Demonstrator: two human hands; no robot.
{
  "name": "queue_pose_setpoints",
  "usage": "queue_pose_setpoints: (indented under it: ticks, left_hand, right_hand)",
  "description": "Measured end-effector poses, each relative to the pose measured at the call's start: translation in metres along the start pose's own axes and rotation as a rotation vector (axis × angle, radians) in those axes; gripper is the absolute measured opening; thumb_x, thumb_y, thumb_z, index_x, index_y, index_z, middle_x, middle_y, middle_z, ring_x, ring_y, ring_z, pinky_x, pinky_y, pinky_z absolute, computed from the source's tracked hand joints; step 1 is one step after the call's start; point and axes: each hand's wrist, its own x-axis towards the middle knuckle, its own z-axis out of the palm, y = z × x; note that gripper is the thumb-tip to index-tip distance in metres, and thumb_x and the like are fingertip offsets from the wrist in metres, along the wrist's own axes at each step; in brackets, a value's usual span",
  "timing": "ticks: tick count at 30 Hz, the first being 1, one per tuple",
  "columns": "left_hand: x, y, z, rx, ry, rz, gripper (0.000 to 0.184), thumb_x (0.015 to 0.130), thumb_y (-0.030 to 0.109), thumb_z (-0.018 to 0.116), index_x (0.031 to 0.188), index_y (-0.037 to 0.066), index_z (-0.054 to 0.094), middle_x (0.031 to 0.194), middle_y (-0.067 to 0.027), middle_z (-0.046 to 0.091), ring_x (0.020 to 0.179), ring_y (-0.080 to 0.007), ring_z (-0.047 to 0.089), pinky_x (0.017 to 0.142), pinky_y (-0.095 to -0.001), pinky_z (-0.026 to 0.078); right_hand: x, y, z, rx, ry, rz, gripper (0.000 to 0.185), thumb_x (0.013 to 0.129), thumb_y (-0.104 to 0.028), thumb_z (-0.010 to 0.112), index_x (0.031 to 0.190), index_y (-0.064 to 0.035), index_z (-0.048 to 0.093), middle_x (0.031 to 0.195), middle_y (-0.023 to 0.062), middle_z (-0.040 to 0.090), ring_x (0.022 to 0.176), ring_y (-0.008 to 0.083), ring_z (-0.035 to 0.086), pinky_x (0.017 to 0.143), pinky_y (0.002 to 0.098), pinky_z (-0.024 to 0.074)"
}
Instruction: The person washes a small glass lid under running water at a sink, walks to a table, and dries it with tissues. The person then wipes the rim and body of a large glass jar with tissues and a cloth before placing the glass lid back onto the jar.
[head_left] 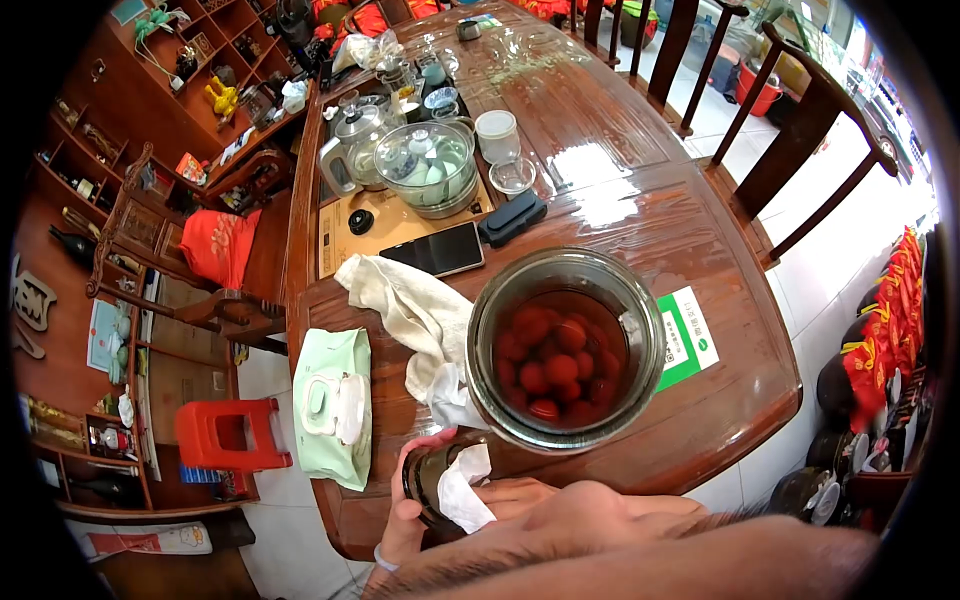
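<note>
Near the table's front edge, my left hand (405, 505) is wrapped round a dark round lid (430, 484). My right hand (515, 495) is at the lid's right side, its fingers partly hidden by a white tissue (465, 490) pressed against the lid. Just above them stands a large open glass jar (480, 350) with several round red fruits (562, 370) in dark red liquid. A cream cloth (415, 320) and another crumpled white tissue (452, 397) lie against the jar's left side.
Left of the jar is a green wipes pack (333, 440). Behind are a phone (435, 249), a black case (513, 218), a glass pot (427, 170), a kettle (360, 130) and a white-lidded container (497, 135). Wooden chairs (800, 130) and a red stool (232, 433) flank the table.
</note>
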Motion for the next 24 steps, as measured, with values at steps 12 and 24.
queue_pose_setpoints:
  ticks: [12,24]
  left_hand:
    - [0.009,0.006,0.017,0.074,0.016,-0.312,0.111,0.049,0.056,0.072,0.131,-0.001,0.022,0.129,-0.0189,0.033,0.117,-0.0274,0.037,0.099,-0.0381,0.028]
    - [0.009,0.011,0.013,0.147,0.009,-0.278,0.106,0.054,0.052,0.069,0.131,-0.002,0.022,0.128,-0.0196,0.034,0.116,-0.0272,0.038,0.097,-0.0378,0.03]
  right_hand:
    - [0.001,-0.001,-0.013,0.026,-0.059,-0.12,0.042,0.075,-0.012,0.057,0.114,0.0016,0.044,0.11,0.0151,0.049,0.104,0.0302,0.048,0.086,0.0375,0.04]
    - [0.013,-0.015,-0.02,-0.094,0.065,-0.095,0.034,0.078,-0.014,0.054,0.109,-0.001,0.048,0.103,0.0153,0.052,0.093,0.0292,0.052,0.076,0.0361,0.0435]
